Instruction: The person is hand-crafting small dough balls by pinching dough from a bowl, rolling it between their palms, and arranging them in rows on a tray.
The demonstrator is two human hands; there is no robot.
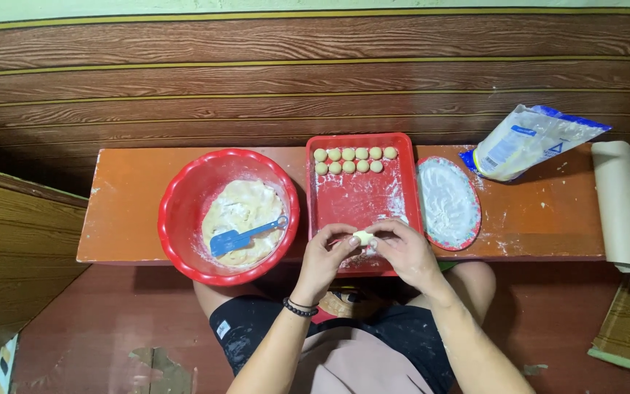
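Note:
My left hand (324, 257) and my right hand (402, 248) meet over the near end of a red rectangular tray (362, 201), pinching one small pale dough piece (362, 237) between their fingertips. Several round dough balls (351, 160) lie in two rows at the tray's far end; the tray floor is dusted with flour. Left of the tray stands a red bowl (184, 211) holding pale dough (246, 208) with a blue spatula (246, 235) resting in it. A beaded bracelet circles my left wrist.
An oval plate of flour (447, 203) sits right of the tray. A tilted white-and-blue flour bag (530, 138) and a roll of brown paper (621, 204) lie further right on the low orange bench (125, 211). A wood-panelled wall stands behind.

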